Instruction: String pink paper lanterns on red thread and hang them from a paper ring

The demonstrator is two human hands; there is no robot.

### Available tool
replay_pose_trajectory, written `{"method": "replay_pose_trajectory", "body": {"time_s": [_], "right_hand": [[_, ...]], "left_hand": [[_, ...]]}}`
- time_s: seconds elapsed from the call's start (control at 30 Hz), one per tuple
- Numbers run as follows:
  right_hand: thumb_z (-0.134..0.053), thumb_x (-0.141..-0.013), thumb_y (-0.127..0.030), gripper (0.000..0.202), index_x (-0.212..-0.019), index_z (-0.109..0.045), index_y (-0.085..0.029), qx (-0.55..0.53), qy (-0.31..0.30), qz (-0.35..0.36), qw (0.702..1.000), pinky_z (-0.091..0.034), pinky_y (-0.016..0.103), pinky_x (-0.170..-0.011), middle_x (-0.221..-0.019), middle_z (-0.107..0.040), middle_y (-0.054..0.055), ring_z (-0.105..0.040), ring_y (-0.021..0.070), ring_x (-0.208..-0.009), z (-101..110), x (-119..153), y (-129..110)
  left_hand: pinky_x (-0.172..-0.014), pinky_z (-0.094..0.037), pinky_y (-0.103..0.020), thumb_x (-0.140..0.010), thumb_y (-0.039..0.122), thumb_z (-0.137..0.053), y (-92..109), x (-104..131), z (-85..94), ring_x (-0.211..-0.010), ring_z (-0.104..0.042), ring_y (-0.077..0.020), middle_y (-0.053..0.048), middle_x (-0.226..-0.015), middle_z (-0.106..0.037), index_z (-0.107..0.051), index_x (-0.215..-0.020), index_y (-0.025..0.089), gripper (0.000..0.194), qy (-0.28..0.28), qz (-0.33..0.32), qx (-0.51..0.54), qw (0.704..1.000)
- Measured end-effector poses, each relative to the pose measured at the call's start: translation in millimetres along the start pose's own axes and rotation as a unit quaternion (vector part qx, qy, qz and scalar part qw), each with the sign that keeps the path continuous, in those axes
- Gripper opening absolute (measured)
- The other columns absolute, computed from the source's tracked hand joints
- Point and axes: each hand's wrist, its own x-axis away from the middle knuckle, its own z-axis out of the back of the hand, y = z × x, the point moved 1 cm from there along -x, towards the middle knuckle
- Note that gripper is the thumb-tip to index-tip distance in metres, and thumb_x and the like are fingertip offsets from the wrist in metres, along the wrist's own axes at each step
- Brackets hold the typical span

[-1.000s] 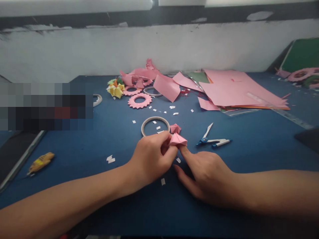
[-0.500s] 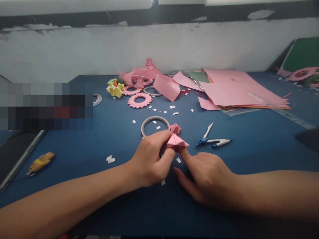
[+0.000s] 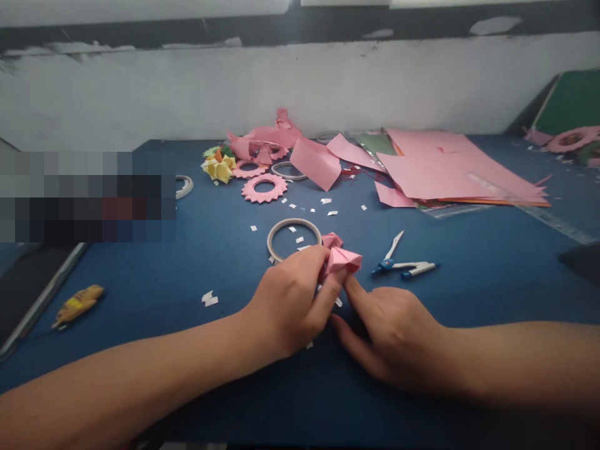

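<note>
My left hand pinches a small folded pink paper piece between thumb and fingers. The index finger of my right hand reaches to the underside of this paper, its thumb apart and lower down. Whether that fingertip presses into a fold is hidden. Just behind, another folded pink paper piece lies beside a roll of tape, which rests flat past my left knuckles. To the right of the paper, a blue and white drawing compass lies with its legs spread.
Pink paper sheets are stacked at the back right. Toothed pink paper rings and yellow folded pieces sit at the back. White scraps dot the blue table. A yellow striped object lies at left.
The folded pink paper has shifted slightly right and up in my left hand and turned, showing a different side. My left thumb has moved up with it; my right hand stays almost in place.
</note>
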Motion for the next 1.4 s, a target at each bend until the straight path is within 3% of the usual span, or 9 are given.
{"method": "replay_pose_trajectory", "body": {"time_s": [0.13,0.3,0.47,0.6,0.8,1.07,1.23,1.4], "right_hand": [[-0.031,-0.095,-0.025,0.049,-0.132,-0.03,0.008,-0.01,-0.011,-0.006,1.0,-0.04,0.032,-0.041,-0.059,-0.062,0.007,-0.056,0.0202,-0.044,-1.0,2.6,0.4],[-0.031,-0.095,-0.025,0.055,-0.138,-0.021,0.008,-0.018,-0.009,-0.014,1.0,-0.04,0.032,-0.041,-0.059,-0.061,0.006,-0.056,0.0202,-0.045,-2.0,3.2,0.6],[-0.032,-0.094,-0.023,0.054,-0.138,-0.022,0.008,-0.018,0.0,-0.016,1.0,-0.039,0.031,-0.041,-0.058,-0.06,0.005,-0.056,0.0201,-0.044,-1.8,1.9,0.5],[-0.034,-0.094,-0.022,0.055,-0.138,-0.02,0.008,-0.045,0.002,-0.012,0.999,-0.036,0.031,-0.04,-0.055,-0.057,0.002,-0.052,0.0192,-0.042,-1.4,2.6,0.6],[-0.035,-0.093,-0.023,0.049,-0.132,-0.029,0.007,-0.089,-0.022,-0.031,0.995,-0.034,0.03,-0.04,-0.054,-0.054,0.001,-0.05,0.0176,-0.042,-2.2,4.2,1.0],[-0.033,-0.095,-0.023,0.048,-0.131,-0.032,0.009,0.003,-0.005,-0.018,1.0,-0.041,0.031,-0.041,-0.057,-0.061,0.007,-0.057,0.0198,-0.045,-3.2,-2.4,-2.1],[-0.034,-0.095,-0.023,0.049,-0.132,-0.033,0.009,0.023,0.001,-0.016,1.0,-0.041,0.031,-0.04,-0.056,-0.06,0.006,-0.055,0.0187,-0.043,-2.2,-4.1,-4.4],[-0.037,-0.094,-0.022,0.054,-0.137,-0.027,0.009,0.021,0.008,-0.009,1.0,-0.038,0.031,-0.039,-0.052,-0.055,0.001,-0.049,0.0166,-0.04,-0.8,-4.7,-5.8]], "left_hand": [[-0.081,-0.053,-0.039,-0.092,0.015,-0.031,-4.4,-0.3,-0.6,-0.091,-0.064,-0.0213,-0.013,-0.098,-0.067,-0.06,-0.103,0.012,0.031,-0.02,-0.034,-0.007,0.999],[-0.077,-0.054,-0.039,-0.09,0.013,-0.034,-7.1,-1.1,0.5,-0.079,-0.064,-0.0206,-0.011,-0.088,-0.067,-0.059,-0.099,0.011,0.026,-0.006,-0.041,-0.016,0.999],[-0.071,-0.053,-0.036,-0.088,0.013,-0.035,-5.6,-0.4,0.7,-0.072,-0.061,-0.0194,-0.009,-0.082,-0.065,-0.057,-0.097,0.013,0.023,0.002,-0.042,-0.017,0.999],[-0.064,-0.049,-0.031,-0.087,0.012,-0.037,-2.8,-0.6,0.9,-0.066,-0.058,-0.0178,-0.007,-0.076,-0.063,-0.057,-0.093,0.013,0.021,0.008,-0.018,-0.011,1.0],[-0.05,-0.037,-0.023,-0.087,0.013,-0.044,-0.1,-3.5,4.0,-0.046,-0.042,-0.0098,0.003,-0.059,-0.054,-0.058,-0.078,0.017,0.016,0.011,0.038,0.018,0.999],[-0.048,-0.033,-0.023,-0.083,0.016,-0.049,0.6,-6.2,3.3,-0.049,-0.043,-0.0106,0.001,-0.059,-0.057,-0.059,-0.069,0.017,0.017,0.001,0.112,0.037,0.993],[-0.051,-0.037,-0.025,-0.083,0.021,-0.052,1.0,-8.9,3.0,-0.051,-0.047,-0.0127,0.001,-0.059,-0.06,-0.069,-0.083,0.019,0.018,-0.009,0.139,0.065,0.988],[-0.051,-0.034,-0.025,-0.082,0.022,-0.052,-3.4,-10.2,3.9,-0.05,-0.045,-0.0113,0.002,-0.057,-0.058,-0.068,-0.075,0.019,0.017,0.011,0.147,0.077,0.986]]}}
